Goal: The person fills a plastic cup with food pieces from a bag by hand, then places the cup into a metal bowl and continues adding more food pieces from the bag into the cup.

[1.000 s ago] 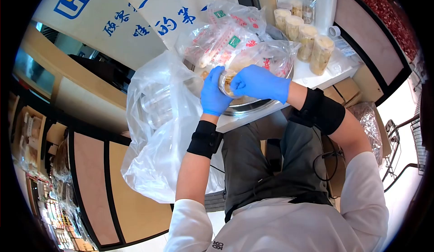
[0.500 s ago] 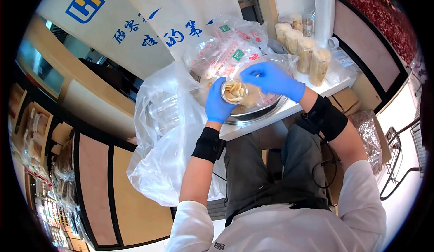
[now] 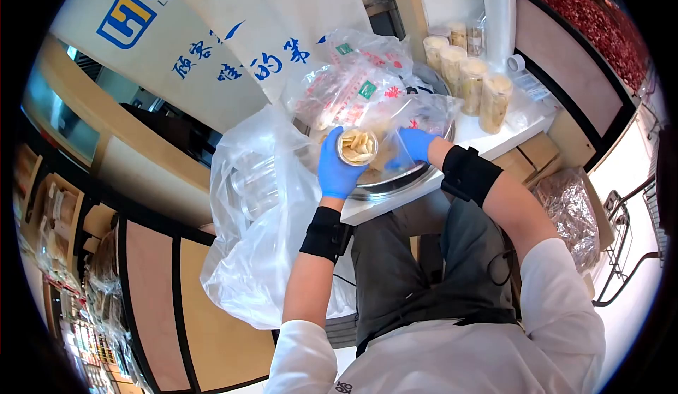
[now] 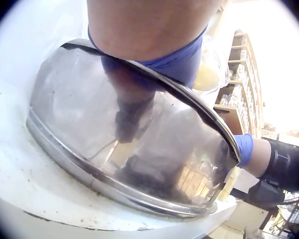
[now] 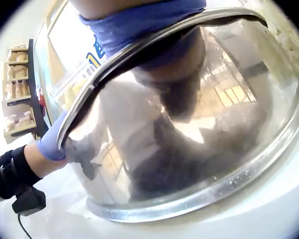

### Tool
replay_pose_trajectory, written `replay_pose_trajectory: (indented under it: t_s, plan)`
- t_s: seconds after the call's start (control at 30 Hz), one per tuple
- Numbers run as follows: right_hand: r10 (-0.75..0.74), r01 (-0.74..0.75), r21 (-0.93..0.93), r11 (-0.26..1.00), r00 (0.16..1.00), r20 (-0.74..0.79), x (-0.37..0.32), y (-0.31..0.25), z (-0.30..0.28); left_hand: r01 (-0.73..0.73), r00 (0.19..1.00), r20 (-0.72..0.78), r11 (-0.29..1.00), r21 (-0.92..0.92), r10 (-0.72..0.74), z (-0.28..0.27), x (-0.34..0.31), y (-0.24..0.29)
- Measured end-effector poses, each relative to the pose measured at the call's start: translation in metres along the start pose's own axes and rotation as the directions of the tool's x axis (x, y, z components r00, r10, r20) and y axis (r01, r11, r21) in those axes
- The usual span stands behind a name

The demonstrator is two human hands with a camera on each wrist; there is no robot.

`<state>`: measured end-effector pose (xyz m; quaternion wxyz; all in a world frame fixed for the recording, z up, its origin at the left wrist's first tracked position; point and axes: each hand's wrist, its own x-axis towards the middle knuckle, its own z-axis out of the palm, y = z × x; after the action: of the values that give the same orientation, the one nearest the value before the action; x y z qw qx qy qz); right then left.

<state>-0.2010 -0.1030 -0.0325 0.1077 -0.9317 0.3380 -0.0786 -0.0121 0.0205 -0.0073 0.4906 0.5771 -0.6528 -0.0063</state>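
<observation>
In the head view the blue-gloved left hand [image 3: 337, 169] grips a clear round jar [image 3: 357, 147] of pale, thin slices, its mouth facing up, over the near left part of a steel basin [image 3: 393, 188]. The right hand [image 3: 418, 144], gloved too, reaches down into the basin to the right of the jar; its fingers are blurred and partly hidden by clear plastic. Both wrist views show mostly the shiny outer wall of the basin [image 4: 74, 119] [image 5: 224, 174], whose rim hides the fingers of the hand reaching over it.
Printed plastic bags [image 3: 353, 94] lie on the basin's far side. A large clear bag [image 3: 254, 253] with empty-looking containers hangs at the left. Several filled jars [image 3: 496, 103] stand on the white counter [image 3: 522, 129] at the right, near a plastic roll [image 3: 499, 23].
The right hand has left the jar's mouth, risen to the right, then dropped into the basin. The left hand still holds the jar, its slices now in sight.
</observation>
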Motion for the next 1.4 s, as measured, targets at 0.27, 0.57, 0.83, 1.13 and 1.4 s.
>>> replay_pose_trajectory:
  t_s: [0.27, 0.57, 0.83, 1.13, 1.4]
  plan:
    - [-0.152, 0.151, 0.031, 0.988, 0.988, 0.038, -0.003, -0.005, -0.01, -0.032, 0.999, -0.012, 0.999, 0.028, 0.033, 0.003, 0.002, -0.004]
    - [0.096, 0.06, 0.396, 0.916, 0.928, -0.361, 0.01, 0.016, -0.006, 0.038, 0.999, -0.001, 0.994, 0.105, -0.038, -0.004, 0.002, 0.005]
    - [0.038, 0.023, 0.235, 0.972, 0.966, -0.255, -0.02, 0.008, -0.107, 0.267, 0.955, 0.104, 0.959, 0.097, -0.276, -0.016, 0.006, 0.032]
    - [-0.047, -0.001, -0.224, 0.975, 0.977, -0.209, -0.023, -0.015, -0.185, 0.299, 0.909, 0.207, 0.912, 0.282, -0.362, -0.019, 0.008, 0.026]
    - [-0.292, 0.29, -0.032, 0.956, 0.949, -0.117, 0.013, -0.078, -0.19, 0.27, 0.924, 0.203, 0.928, 0.255, -0.325, -0.017, 0.006, 0.02]
